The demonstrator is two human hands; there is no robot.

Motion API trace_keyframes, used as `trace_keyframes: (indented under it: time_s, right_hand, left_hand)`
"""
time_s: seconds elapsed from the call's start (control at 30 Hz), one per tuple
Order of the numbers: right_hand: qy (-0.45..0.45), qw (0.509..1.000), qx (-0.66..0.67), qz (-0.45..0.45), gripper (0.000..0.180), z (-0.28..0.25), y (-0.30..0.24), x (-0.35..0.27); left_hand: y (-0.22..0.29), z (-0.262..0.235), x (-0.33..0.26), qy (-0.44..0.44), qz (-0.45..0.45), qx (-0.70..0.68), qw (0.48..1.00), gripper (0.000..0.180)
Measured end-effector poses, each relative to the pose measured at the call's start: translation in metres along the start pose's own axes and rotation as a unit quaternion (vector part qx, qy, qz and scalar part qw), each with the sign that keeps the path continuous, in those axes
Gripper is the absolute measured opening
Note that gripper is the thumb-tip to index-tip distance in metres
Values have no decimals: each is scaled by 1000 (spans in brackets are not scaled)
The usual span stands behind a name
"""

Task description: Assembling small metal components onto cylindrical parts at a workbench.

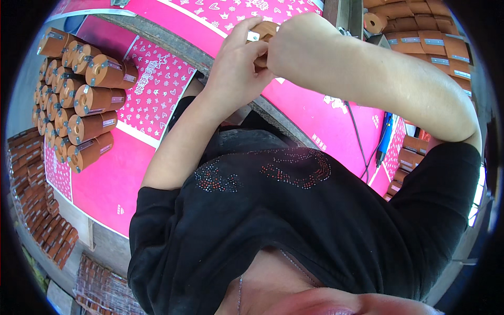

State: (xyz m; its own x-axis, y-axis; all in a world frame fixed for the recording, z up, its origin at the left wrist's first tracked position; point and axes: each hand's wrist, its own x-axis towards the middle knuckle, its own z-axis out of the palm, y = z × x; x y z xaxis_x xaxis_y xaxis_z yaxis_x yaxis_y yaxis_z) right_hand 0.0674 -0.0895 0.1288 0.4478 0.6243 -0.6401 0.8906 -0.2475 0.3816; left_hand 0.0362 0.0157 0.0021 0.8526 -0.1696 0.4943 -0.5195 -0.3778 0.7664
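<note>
Both my hands meet at the top of the view over a pink printed table cover (315, 113). Between them is a small brown cylinder (266, 29) with a silver metal tab on it. My left hand (237, 65) holds it from below and from the left, fingers curled around it. Coming in from the right, my right hand (294, 44) closes over its right side and hides most of it. My black beaded shirt fills the lower half of the picture.
A stack of several brown cylinders (84, 100) with metal tabs lies on its side at the left on the pink cover. More brown pieces (430, 42) are piled at the top right. A blue tool (386, 131) with a cable sits at the right. Brown flat pieces (37, 194) lie lower left.
</note>
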Motion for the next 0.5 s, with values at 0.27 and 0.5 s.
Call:
trace_keyframes:
  time_s: [0.27,0.5]
  right_hand:
    - [33,998,-52,2,8,14,8,-7]
    - [184,958,197,100,20,19,11,-36]
  left_hand:
    - [8,-2,0,-22,-53,-19,998,28]
    - [8,-1,0,1,-21,-6,1000,28]
